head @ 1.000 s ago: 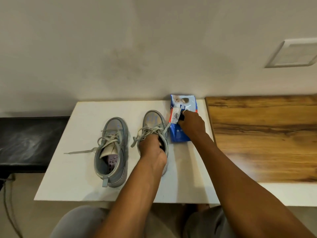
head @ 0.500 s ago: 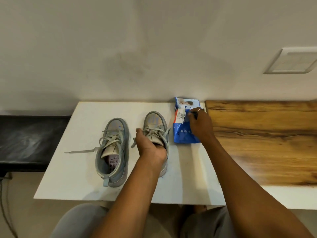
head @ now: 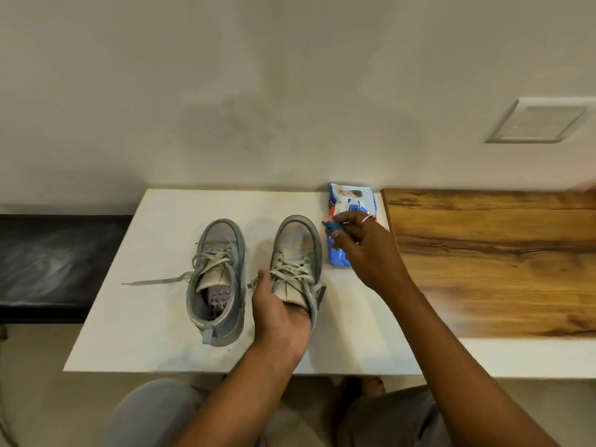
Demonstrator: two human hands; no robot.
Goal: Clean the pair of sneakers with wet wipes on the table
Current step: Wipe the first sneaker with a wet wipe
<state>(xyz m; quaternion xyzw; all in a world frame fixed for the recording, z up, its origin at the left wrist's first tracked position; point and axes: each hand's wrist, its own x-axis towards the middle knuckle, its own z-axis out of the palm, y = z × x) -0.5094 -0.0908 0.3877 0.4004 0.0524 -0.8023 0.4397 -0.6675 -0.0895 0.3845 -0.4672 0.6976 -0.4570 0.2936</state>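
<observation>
While the left hand [head: 280, 314] grips one sneaker [head: 298, 250] by its tongue, the right hand [head: 364, 250] pinches a small blue bit [head: 332, 226] above the wipes pack [head: 351, 198]. The pack lies on the white table [head: 145, 333] just beside that sneaker.

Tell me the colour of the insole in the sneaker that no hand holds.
The insole is pale purple with round dots; head view.

Left hand [head: 280, 317] fingers hidden inside the sneaker [head: 296, 243]. Right hand [head: 366, 251] covers the wipes pack [head: 351, 195] middle, pinching a blurred blue bit [head: 332, 226], unclear what. Wall plate [head: 538, 121] cut off at right edge.
</observation>
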